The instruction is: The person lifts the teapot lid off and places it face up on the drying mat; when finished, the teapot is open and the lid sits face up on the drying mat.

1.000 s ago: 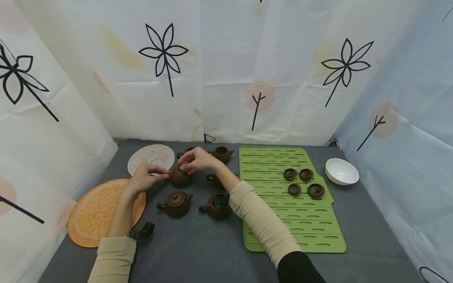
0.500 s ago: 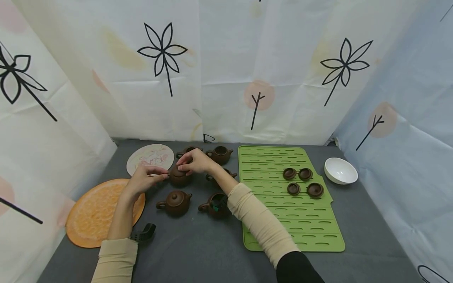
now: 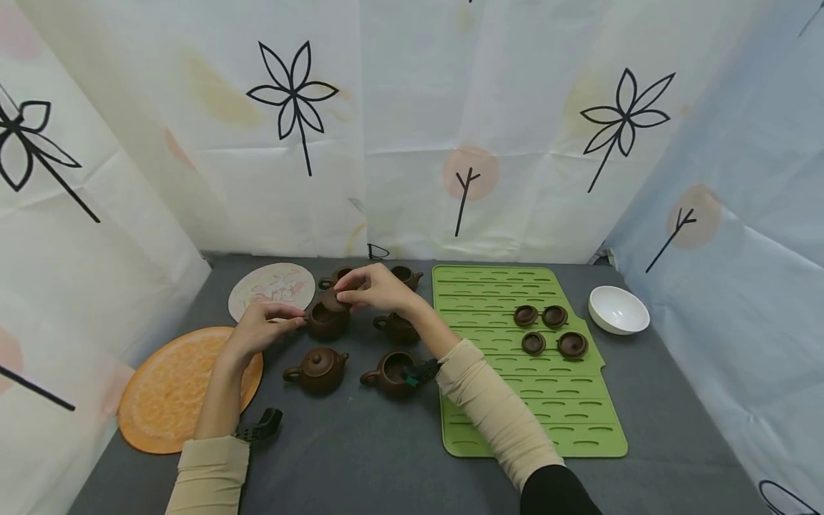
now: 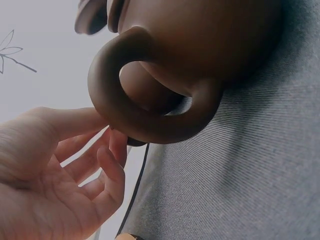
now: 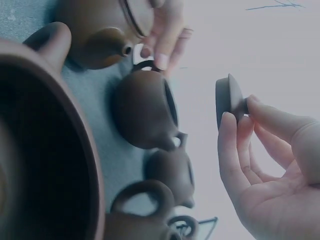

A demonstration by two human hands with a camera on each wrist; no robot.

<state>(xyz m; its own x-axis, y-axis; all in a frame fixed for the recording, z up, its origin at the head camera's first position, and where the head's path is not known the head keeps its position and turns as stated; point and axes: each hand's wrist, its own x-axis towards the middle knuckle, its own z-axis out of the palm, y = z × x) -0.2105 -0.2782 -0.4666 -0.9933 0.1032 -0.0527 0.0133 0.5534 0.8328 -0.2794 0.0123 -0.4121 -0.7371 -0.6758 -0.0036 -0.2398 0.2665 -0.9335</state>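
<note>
My left hand [image 3: 267, 327] pinches the handle [image 4: 100, 82] of a brown clay teapot [image 3: 327, 327] between thumb and fingertips. The teapot stands upright on the dark cloth with its mouth uncovered. Above it and slightly right, my right hand [image 3: 380, 290] holds the round teapot lid [image 5: 230, 100] by its knob, apart from the pot and tilted. Just in front stands another teapot [image 3: 320, 370] with its lid on. To the right and behind are several lidless teapots, among them one near my right wrist [image 3: 391, 375]; the right hand and forearm partly cover some of them.
On the green mat [image 3: 463, 429] at the right lie several small brown lids [image 3: 572, 345]. A white bowl [image 3: 619, 310] stands beyond it. At the left are an orange round mat [image 3: 154, 400] and a pale round mat [image 3: 241, 293]. Patterned curtains [image 3: 412, 121] enclose the table.
The lid has come off the teapot, lifted by my right hand, which moved slightly up and right. My left hand stays on the handle.
</note>
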